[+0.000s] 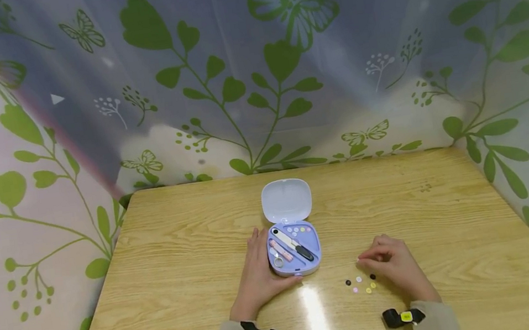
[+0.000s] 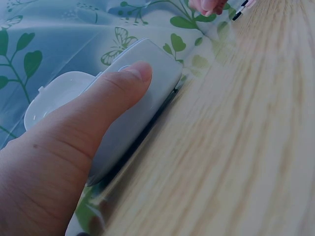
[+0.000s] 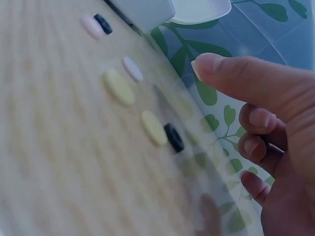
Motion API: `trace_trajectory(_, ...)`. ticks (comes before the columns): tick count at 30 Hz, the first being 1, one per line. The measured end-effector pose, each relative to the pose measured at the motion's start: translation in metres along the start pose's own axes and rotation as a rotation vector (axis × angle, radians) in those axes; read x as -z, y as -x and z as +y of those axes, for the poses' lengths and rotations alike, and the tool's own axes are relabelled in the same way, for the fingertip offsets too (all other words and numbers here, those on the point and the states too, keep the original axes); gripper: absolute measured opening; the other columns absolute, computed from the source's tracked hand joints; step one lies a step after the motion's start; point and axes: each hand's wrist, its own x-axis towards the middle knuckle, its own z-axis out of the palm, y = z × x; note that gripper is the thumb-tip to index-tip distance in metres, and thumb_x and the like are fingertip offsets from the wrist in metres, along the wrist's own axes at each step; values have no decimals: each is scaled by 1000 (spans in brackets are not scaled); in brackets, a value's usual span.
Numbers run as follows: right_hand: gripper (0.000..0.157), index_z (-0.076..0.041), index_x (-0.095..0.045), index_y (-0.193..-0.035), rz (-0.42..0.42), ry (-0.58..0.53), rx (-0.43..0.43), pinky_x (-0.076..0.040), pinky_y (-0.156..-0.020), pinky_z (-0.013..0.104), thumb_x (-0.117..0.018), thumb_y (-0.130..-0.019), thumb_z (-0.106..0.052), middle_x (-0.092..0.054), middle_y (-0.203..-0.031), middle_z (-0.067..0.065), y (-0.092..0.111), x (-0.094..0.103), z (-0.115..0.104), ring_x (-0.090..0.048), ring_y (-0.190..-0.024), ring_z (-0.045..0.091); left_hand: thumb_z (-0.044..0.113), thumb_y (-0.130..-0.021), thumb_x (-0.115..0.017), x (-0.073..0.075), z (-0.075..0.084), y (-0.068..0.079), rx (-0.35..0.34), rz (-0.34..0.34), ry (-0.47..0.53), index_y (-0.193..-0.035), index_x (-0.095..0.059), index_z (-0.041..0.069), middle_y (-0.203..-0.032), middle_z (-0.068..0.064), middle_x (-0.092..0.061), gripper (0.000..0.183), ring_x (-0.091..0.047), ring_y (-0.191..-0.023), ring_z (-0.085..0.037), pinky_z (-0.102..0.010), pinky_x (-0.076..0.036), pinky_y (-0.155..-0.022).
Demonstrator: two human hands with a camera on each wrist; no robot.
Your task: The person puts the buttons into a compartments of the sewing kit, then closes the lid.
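Note:
My left hand (image 1: 257,271) grips the lilac sewing box (image 1: 318,261) at its left side and front. In the left wrist view, its thumb (image 2: 118,88) presses the front wall by the latch. The white lid (image 1: 286,201) stands open behind. Inside lie white-and-black thread snips (image 1: 293,245), a pink striped stick (image 1: 281,250), a small tool with a round metal end (image 1: 278,262), and several buttons (image 1: 295,231) in the back right compartment. Right of the box, my right hand (image 1: 396,260) pinches a small white button (image 1: 358,260) between thumb and forefinger, just above the table.
Beside the right hand, several loose buttons lie on the wooden table (image 1: 188,309): black (image 1: 348,283), pink (image 1: 355,290), white (image 1: 359,279) and yellow (image 1: 368,290). A leaf-patterned curtain (image 1: 237,107) borders the table's back and sides.

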Motion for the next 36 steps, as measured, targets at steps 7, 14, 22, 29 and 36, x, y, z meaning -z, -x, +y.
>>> trace_trajectory(7, 16, -2, -77, -79, 8, 19, 26, -36, -53, 25, -82, -71, 11, -51, -64, 2, -9, -1, -6, -44, -61, 22, 62, -60, -88, 0, 0, 0, -1, -2, -7, -156, -24, 5, -157, -11, -34, 129, -12, -150, -36, -54, -12, -121)
trace_trajectory(14, 21, -2, -77, -77, 33, 0, 172, -37, -53, 25, -82, -66, 15, -52, -64, 0, -22, -6, -2, -45, -60, 21, 60, -60, -89, 1, 1, 0, 20, -10, -4, -156, -23, 4, -157, -12, -34, 129, -10, -151, -31, -50, -10, -123)
trace_trajectory(22, 19, 1, -76, -75, 41, 7, 217, -36, -52, 24, -82, -65, 16, -50, -62, 2, -35, -12, -12, -44, -59, 21, 61, -61, -88, -1, -1, 1, 13, -5, -17, -156, -23, 5, -157, -12, -34, 129, -11, -151, -33, -52, -13, -122)
trace_trajectory(29, 19, 2, -75, -74, 41, 3, 244, -36, -51, 28, -82, -65, 16, -52, -61, 6, -46, -20, -13, -44, -58, 25, 62, -61, -87, -1, -1, 1, -5, 5, -27, -156, -23, 5, -157, -11, -34, 129, -13, -150, -35, -54, -15, -121)
trace_trajectory(36, 18, -4, -78, -76, 42, 34, 214, -35, -56, 21, -85, -67, 9, -53, -63, 1, -55, -35, 15, -46, -60, 22, 60, -60, -88, 0, 0, 1, -14, 13, -20, -156, -24, 4, -156, -12, -35, 128, -14, -150, -36, -55, -15, -121)
